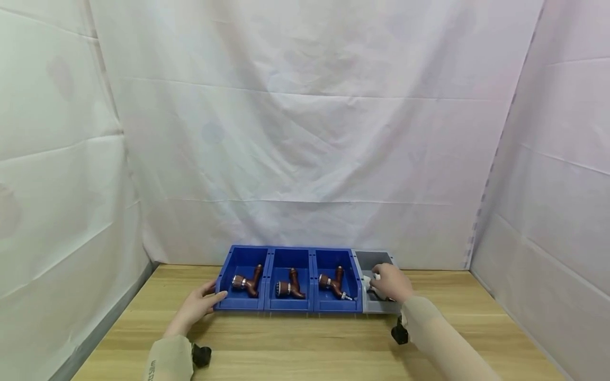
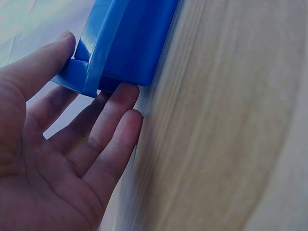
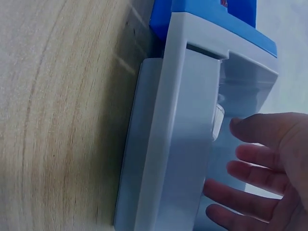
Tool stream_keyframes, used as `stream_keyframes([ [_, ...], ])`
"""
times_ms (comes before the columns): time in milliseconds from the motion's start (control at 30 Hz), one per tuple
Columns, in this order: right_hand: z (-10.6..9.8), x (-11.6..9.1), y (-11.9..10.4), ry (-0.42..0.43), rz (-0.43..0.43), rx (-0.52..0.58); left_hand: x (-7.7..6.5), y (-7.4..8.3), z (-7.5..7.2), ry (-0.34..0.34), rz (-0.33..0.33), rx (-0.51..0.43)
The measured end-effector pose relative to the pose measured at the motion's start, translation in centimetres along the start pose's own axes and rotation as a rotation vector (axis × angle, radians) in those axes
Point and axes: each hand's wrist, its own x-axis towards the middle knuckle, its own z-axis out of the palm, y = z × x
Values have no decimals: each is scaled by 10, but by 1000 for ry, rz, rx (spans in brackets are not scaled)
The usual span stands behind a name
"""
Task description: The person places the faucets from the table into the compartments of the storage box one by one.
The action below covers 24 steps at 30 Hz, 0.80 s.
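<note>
My left hand holds the outer front corner of the leftmost blue bin; the thumb lies over the rim and the fingers rest against the outer side and under the edge. My right hand reaches into the grey bin at the right end, fingers loosely spread. A white fitting with a ribbed knob lies in there, partly hidden by the hand. In the right wrist view, a small white part shows past the bin's front wall, near the thumb, with no fingers closed round it.
A brown Y-shaped fitting with a ribbed knob lies in each blue bin: left, middle and right; the last has a silver tip. The bins stand side by side on a wooden table, before a white cloth backdrop.
</note>
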Motion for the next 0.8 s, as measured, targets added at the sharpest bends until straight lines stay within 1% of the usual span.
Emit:
stream_keyframes([
  [333, -5, -6, -1, 17, -29, 44, 3, -1, 1, -12, 6, -11],
  [500, -3, -8, -2, 35, -40, 40, 3, -1, 1, -18, -7, -19],
  [667, 1, -7, -5, 55, -58, 28, -1, -6, -1, -7, -7, -23],
  [800, 10, -8, -4, 68, -64, 32, -5, -10, -2, -3, -25, -28],
])
